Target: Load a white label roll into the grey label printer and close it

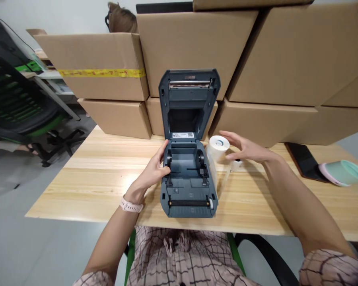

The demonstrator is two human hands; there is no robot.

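Note:
A dark grey label printer [185,186] stands on the table in front of me, its lid [186,104] swung up. Its roll compartment, between two black round holders, has no roll in it. My left hand [153,171] grips the printer's left side, thumb over the edge and fingers along the outside. To the right of the printer stands a white label roll [217,145], with a loose strip hanging towards the table. My right hand [246,149] reaches around the roll's right side with fingers apart; contact with it is unclear. A smaller white roll [236,165] lies below that hand.
Cardboard boxes [193,51] are stacked along the table's back edge. On the right lie a dark phone [306,161] and a green and pink cup [344,172] on its side. An office chair [20,95] stands at the left; a person's head [122,20] shows behind the boxes.

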